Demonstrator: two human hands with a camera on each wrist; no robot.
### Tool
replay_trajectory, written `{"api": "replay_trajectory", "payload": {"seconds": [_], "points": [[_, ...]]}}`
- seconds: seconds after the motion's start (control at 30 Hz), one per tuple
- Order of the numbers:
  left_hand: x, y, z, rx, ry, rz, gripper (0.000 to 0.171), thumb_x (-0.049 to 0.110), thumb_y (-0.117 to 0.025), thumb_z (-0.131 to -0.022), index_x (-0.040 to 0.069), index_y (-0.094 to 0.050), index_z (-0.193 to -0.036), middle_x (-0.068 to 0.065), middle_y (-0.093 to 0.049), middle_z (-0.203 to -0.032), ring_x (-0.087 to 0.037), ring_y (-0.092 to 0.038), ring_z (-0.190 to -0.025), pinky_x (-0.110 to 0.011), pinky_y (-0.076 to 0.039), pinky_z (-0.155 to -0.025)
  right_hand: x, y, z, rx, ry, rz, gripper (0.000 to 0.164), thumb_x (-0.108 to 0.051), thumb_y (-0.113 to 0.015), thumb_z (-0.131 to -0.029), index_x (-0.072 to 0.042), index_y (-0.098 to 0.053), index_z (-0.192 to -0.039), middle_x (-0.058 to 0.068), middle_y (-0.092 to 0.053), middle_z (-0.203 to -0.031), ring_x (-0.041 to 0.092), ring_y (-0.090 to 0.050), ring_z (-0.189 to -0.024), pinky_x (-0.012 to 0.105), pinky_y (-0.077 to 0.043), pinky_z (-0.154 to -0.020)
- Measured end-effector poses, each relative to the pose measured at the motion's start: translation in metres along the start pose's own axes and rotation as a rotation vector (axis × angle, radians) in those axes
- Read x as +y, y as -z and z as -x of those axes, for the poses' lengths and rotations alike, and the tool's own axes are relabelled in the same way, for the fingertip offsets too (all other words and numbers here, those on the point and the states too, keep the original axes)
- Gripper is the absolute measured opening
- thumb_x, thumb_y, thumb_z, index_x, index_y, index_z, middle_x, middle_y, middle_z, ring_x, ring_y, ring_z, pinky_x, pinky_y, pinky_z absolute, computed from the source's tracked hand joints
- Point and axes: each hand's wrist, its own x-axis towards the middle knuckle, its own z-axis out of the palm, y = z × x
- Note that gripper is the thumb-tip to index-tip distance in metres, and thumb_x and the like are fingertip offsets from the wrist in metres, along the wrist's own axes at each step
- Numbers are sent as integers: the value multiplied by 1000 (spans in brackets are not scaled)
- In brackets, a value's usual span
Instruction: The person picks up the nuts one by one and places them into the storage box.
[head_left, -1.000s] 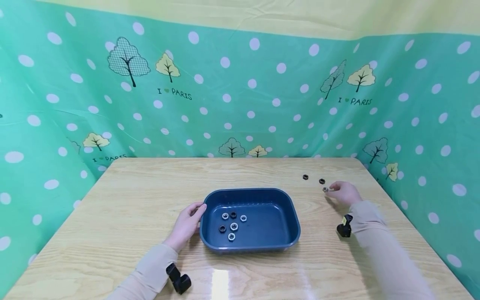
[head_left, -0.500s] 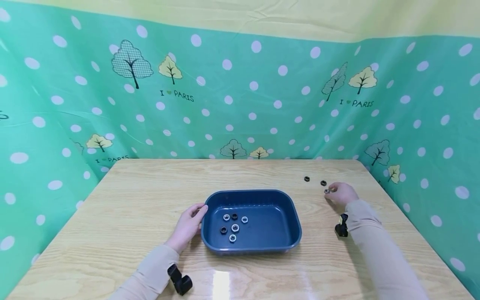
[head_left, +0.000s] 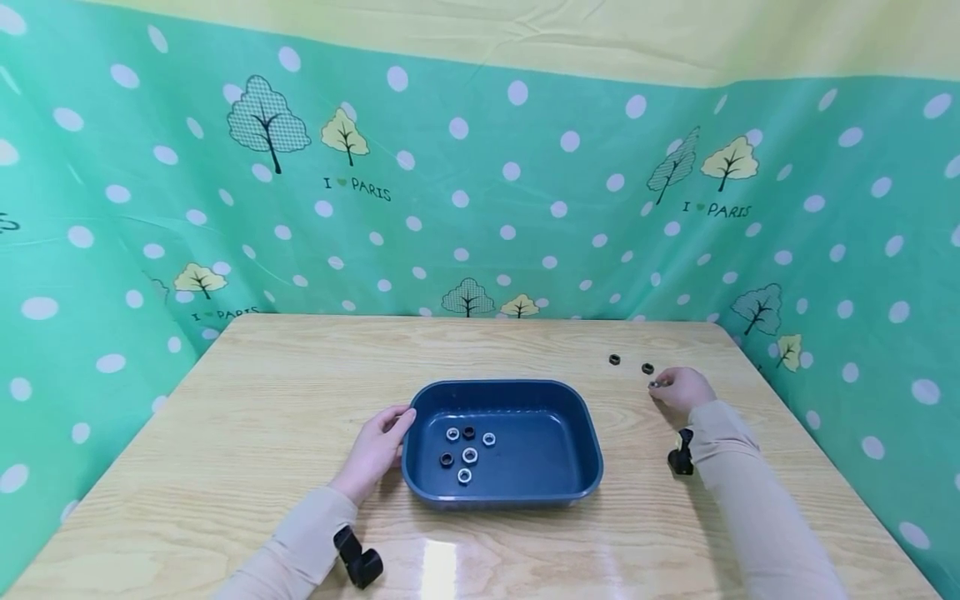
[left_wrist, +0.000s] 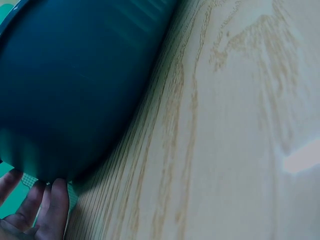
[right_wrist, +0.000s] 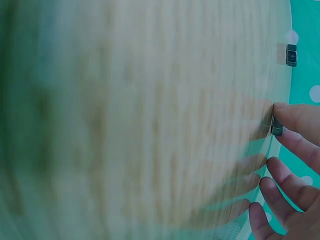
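A dark blue plastic bin (head_left: 525,492) stands on the wooden table. My left hand (head_left: 375,450) grips its left rim, thumb over the edge and fingers against the outer wall; those fingertips (left_wrist: 60,187) show below the bin in the left wrist view. Inside lie several silver hex nuts (head_left: 469,456) and two black ones, including a black nut (head_left: 446,459) near the left wall. At the far right, my right hand (head_left: 686,389) pinches a silver nut (head_left: 652,384) at the tabletop, mostly covered by thumb and index finger. Its other fingers (right_wrist: 272,195) are spread.
Two loose black nuts lie just beyond my right hand: the nearer nut (head_left: 647,368) and the farther nut (head_left: 614,359). The table (head_left: 285,375) ends at a green dotted curtain (head_left: 510,200) behind and at both sides. Each wrist carries a black camera mount (head_left: 360,560).
My right thumb and index finger have closed in over the silver nut, hiding more of it. The left hand and bin keep their places; the head view has shifted slightly.
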Motion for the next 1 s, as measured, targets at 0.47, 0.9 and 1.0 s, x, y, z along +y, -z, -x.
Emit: {"api": "replay_trajectory", "payload": {"seconds": [0.47, 0.9, 1.0], "points": [[0, -1, 0, 4, 6, -17, 43, 33, -49, -99, 2, -53, -129, -20, -60, -122, -19, -63, -96, -30, -58, -73, 0, 1, -1, -13, -5, 10, 23, -18, -62, -89, 3, -65, -96, 19, -64, -92, 29, -57, -81, 41, -47, -69], [0, 0, 1, 3, 4, -27, 44, 34, -50, -98, 2, -53, -129, -20, -59, -124, -19, -62, -98, -31, -58, -75, 1, 1, -2, -23, -37, 9, 21, -19, -63, -87, 1, -65, -90, 17, -63, -89, 28, -56, -81, 40, -47, -69], [-1, 0, 1, 4, 11, -38, 45, 36, -49, -98, 4, -53, -129, -19, -58, -125, -20, -61, -100, -31, -58, -76, -1, 1, -1, -19, -42, 4, 19, -19, -64, -86, 0, -65, -86, 14, -63, -85, 26, -55, -77, 37, -46, -68]]}}
